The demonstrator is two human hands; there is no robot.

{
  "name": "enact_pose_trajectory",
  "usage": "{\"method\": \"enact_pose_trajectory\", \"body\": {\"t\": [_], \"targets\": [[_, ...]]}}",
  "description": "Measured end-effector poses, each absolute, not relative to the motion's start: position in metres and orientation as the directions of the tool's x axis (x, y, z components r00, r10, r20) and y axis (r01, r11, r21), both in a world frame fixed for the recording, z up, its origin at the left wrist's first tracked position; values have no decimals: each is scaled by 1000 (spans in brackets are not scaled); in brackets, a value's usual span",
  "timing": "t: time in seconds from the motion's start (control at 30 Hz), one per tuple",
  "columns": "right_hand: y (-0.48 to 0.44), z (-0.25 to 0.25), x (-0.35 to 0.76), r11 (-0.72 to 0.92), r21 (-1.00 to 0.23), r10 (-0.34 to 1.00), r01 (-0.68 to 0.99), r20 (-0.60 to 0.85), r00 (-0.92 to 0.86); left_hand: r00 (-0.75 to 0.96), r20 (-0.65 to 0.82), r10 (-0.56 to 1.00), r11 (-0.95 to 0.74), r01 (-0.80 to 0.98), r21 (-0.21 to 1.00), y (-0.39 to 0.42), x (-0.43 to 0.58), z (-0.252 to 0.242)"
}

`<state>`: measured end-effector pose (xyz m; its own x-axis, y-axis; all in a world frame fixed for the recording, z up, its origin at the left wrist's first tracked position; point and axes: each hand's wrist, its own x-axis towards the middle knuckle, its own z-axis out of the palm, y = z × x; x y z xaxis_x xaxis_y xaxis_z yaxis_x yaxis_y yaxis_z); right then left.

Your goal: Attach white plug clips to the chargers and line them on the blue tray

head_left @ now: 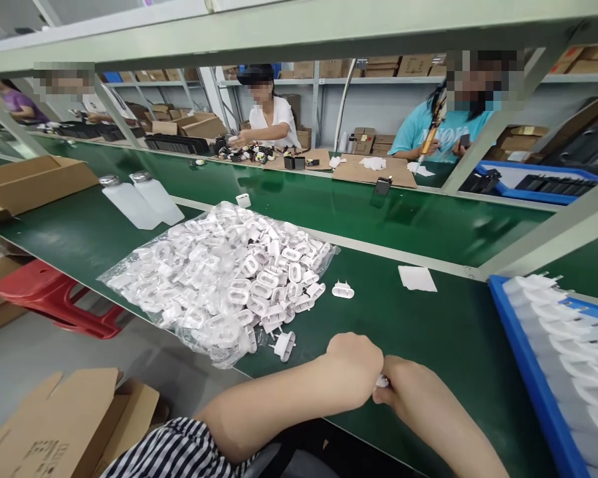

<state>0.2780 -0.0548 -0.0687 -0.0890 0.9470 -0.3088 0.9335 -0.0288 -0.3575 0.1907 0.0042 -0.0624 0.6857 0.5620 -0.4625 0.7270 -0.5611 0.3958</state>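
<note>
My left hand [356, 365] is curled closed at the table's front, its fingers mostly hidden behind its own back. Against it, my right hand [403, 382] is closed too. Between the two hands shows a bit of a small white plastic part [381, 381]; most of it is covered, so its exact kind is unclear. To the left, a clear plastic bag [144, 265] lies spread with a heap of white two-pin plug pieces [264, 282] spilling from it. One loose plug piece [284, 346] lies near my left forearm, another plug piece [343, 290] farther back.
A blue tray [523, 372] of white pinned units [573, 358] stands at right. White paper [417, 279] lies behind my hands. Two white bottles [144, 199] and an open carton [34, 182] are at left, with a red stool [54, 295] below. Co-workers sit beyond the frame rail.
</note>
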Motion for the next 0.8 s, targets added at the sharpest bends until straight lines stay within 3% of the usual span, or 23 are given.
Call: {"method": "enact_pose_trajectory", "body": {"t": [0.07, 0.13, 0.3, 0.4, 0.5, 0.67, 0.73, 0.8], "targets": [[-57, -73, 282, -26, -447, 950, 894, -289, -117, 666, -537, 518, -634, 720, 282, 5, 184, -55], [-61, -79, 287, -32, -537, 961, 843, -249, -123, 677, -523, 518, -651, 708, 273, 5, 173, -54], [-77, -99, 292, -64, -687, 995, 723, -99, -6, 808, -196, 556, -594, 551, 586, 1, 139, -82], [-82, -104, 291, -106, -742, 994, 662, -98, 49, 803, -172, 571, -529, 520, 671, 2, 132, -91], [-80, -99, 288, -159, -770, 986, 617, -158, 57, 784, -240, 573, -543, 582, 606, 3, 140, -82], [-75, -88, 284, -209, -636, 973, 743, -214, 90, 692, -461, 555, -615, 715, 332, 1, 161, -55], [-76, -91, 284, -175, -660, 980, 731, -186, 67, 691, -456, 561, -604, 718, 344, 2, 160, -56], [-79, -100, 285, -119, -722, 991, 682, -132, 34, 744, -384, 547, -592, 668, 452, 3, 153, -66]]}}
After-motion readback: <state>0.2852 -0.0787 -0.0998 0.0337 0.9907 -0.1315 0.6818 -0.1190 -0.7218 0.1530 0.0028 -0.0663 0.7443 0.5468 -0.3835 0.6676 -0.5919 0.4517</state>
